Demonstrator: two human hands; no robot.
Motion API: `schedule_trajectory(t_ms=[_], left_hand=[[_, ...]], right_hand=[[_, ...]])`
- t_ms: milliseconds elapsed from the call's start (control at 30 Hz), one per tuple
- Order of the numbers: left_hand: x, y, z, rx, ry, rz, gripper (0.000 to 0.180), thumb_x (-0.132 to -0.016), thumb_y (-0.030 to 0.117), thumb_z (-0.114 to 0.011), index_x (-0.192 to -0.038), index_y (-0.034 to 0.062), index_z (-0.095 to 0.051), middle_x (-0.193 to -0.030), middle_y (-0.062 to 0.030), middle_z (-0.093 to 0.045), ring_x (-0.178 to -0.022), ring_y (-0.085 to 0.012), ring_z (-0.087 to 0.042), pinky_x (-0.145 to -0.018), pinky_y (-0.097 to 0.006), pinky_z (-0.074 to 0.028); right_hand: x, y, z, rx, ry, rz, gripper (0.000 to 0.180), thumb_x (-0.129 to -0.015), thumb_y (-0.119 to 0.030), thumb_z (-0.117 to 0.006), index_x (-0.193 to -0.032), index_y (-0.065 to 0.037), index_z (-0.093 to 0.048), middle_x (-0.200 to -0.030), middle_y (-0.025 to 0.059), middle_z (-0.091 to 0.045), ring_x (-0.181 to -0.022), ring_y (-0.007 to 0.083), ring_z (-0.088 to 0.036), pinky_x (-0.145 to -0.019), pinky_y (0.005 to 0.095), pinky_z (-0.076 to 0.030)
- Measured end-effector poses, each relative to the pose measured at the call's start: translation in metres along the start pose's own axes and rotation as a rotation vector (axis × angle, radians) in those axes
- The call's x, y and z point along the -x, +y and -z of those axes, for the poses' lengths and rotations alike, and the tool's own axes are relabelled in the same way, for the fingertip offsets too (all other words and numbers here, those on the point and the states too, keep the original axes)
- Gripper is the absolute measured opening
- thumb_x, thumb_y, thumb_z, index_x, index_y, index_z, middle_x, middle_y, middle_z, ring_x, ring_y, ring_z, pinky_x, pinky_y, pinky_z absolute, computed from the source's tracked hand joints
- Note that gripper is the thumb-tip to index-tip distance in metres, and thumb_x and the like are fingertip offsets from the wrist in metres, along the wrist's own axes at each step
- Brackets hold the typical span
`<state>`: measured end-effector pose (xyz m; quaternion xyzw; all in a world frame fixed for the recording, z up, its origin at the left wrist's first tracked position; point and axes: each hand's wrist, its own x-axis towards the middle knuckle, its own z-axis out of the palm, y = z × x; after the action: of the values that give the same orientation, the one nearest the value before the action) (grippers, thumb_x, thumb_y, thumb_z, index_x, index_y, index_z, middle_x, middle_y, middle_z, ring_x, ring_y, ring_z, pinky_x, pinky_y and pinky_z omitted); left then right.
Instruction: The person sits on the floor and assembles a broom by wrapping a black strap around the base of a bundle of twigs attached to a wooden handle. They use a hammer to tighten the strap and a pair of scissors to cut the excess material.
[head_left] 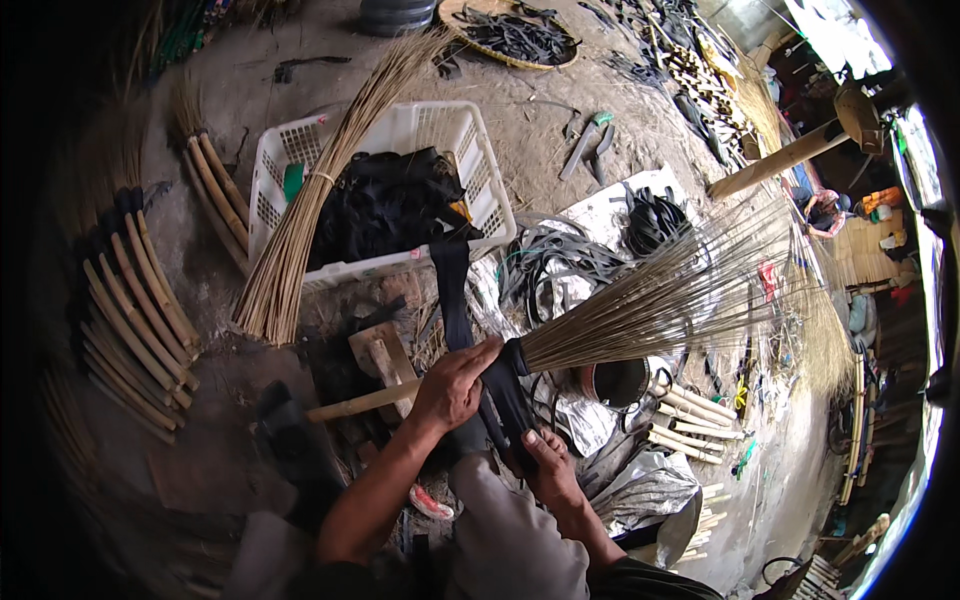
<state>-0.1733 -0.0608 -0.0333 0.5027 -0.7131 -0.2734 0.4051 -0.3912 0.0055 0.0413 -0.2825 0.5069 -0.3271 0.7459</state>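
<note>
evidently, the broom (590, 328) lies crosswise above the person's knee (500, 505), bristles to the right, handle (345, 405) to the left. the left hand (450, 388) is wrapped over the handle beside the neck, probably to steady it; the right hand (552, 468) pinches a black strip (512, 402) just below, likely keeping it taut. beyond, a white crate (490, 195) holds dark pieces (385, 205), perhaps within easy reach, a tied bundle of stalks (325, 180) resting across it.

The left hand (449, 396) curls forward of the right hand (551, 468), both gripping.
</note>
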Motion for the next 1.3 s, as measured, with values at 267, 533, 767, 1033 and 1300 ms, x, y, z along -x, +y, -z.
schedule_trajectory(t_ms=[267, 533, 767, 1033, 1300], left_hand=[[-0.013, 0.003, 0.004, -0.121, -0.331, 0.422, 0.076, -0.092, 0.028, -0.072, -0.158, 0.0125, -0.038, -0.122, -0.0198, -0.071, -0.095, -0.04, -0.073, -0.079, -0.05, -0.058], [-0.006, -0.022, 0.003, 0.08, -0.046, 0.052, 0.052, -0.093, 0.0, -0.058, -0.144, 0.0079, -0.056, -0.137, -0.0152, -0.067, -0.113, -0.036, -0.07, -0.096, -0.041, -0.061], [0.006, 0.008, 0.003, -0.174, 0.133, -0.042, 0.058, -0.093, 0.015, -0.063, -0.147, 0.0006, -0.049, -0.132, -0.0196, -0.068, -0.098, -0.0386, -0.073, -0.091, -0.046, -0.059], [-0.022, -0.018, 0.003, -0.034, -0.447, 0.446, 0.065, -0.092, 0.021, -0.067, -0.15, 0.0025, -0.043, -0.111, -0.0207, -0.075, -0.095, -0.04, -0.073, -0.082, -0.047, -0.06], [0.024, -0.007, -0.013, -0.103, 0.082, 0.031, 0.065, -0.088, 0.008, -0.063, -0.152, 0.0065, -0.049, -0.146, -0.0152, -0.06, -0.116, -0.0337, -0.068, -0.098, -0.041, -0.056]], right_hand=[[0.017, -0.007, -0.006, 0.081, 0.182, -0.15, 0.033, -0.108, -0.036, -0.059, -0.084, -0.013, -0.056, -0.073, -0.0085, -0.046, -0.062, 0.003, -0.04, -0.056, 0.0238, -0.033], [0.012, -0.018, -0.015, 0.087, 0.059, 0.029, 0.029, -0.109, -0.033, -0.058, -0.092, -0.01, -0.054, -0.085, -0.0074, -0.047, -0.08, 0.0037, -0.043, -0.075, 0.0251, -0.041], [0.03, 0.015, 0.012, 0.196, 0.238, 0.022, 0.032, -0.111, -0.034, -0.054, -0.088, -0.012, -0.054, -0.084, -0.0098, -0.043, -0.078, 0.0041, -0.037, -0.076, 0.0224, -0.033], [0.035, 0.005, -0.003, -0.001, 0.233, 0.097, 0.024, -0.107, -0.028, -0.058, -0.089, -0.014, -0.05, -0.082, -0.0065, -0.042, -0.074, 0.005, -0.037, -0.068, 0.0232, -0.033], [0.048, -0.013, -0.01, 0.054, 0.316, -0.257, 0.029, -0.108, -0.03, -0.058, -0.082, -0.016, -0.054, -0.076, -0.0079, -0.051, -0.068, 0.0039, -0.047, -0.067, 0.0249, -0.046]])
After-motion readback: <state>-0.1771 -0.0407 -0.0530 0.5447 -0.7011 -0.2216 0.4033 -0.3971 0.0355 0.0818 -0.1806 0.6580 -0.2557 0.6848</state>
